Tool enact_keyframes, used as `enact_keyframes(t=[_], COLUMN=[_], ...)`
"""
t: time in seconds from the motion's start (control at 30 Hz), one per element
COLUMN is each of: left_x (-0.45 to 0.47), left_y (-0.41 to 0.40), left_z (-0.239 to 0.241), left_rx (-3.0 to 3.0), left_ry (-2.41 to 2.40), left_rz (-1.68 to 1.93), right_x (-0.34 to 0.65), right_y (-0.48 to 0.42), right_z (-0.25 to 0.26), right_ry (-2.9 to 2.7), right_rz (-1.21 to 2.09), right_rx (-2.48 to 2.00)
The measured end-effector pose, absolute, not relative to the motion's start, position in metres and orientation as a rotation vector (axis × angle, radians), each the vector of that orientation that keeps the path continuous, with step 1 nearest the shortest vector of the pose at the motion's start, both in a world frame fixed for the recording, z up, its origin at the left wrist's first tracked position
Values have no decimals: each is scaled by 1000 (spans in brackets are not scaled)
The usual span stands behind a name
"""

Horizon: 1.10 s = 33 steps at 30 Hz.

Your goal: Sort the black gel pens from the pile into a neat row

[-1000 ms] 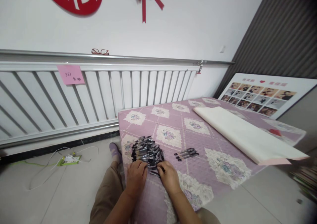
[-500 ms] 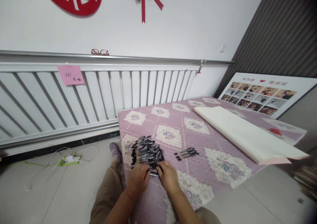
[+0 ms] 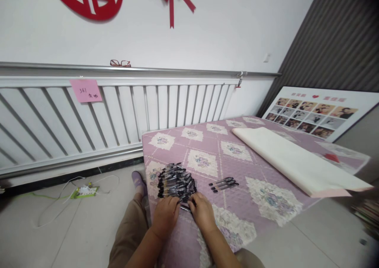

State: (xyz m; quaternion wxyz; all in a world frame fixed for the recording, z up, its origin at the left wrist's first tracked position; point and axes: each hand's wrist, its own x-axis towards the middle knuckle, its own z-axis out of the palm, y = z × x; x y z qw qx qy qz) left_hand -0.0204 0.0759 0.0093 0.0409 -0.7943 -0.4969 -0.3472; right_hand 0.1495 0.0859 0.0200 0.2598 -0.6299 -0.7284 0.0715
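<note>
Soft, even light; blurry, stretched right edge.

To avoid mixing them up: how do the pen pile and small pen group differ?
The pen pile holds many pens; the small pen group, apparently three. The pen pile is an overlapping heap; the small pen group lies side by side. The left hand and right hand are at the pen pile's near edge; the small pen group lies apart from both. Both contain black-ended pens, on the flowered cloth.
</note>
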Motion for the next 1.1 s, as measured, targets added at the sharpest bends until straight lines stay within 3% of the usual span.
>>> enact_keyframes(t=[0.27,0.67,1.1], left_x=[-21,-20,-19], left_y=[76,75,74], left_z=[9,11,15], left_rx=[-2447,-2559,-2550], left_ry=[-1507,-1559,-1568], left_rz=[-1085,-945,-894], right_x=[153,173,186], right_y=[85,77,72], right_z=[16,5,15], right_ry=[-1863,-1376,-1453], right_rz=[258,623,886], right_rx=[-1606,-1449,-1341])
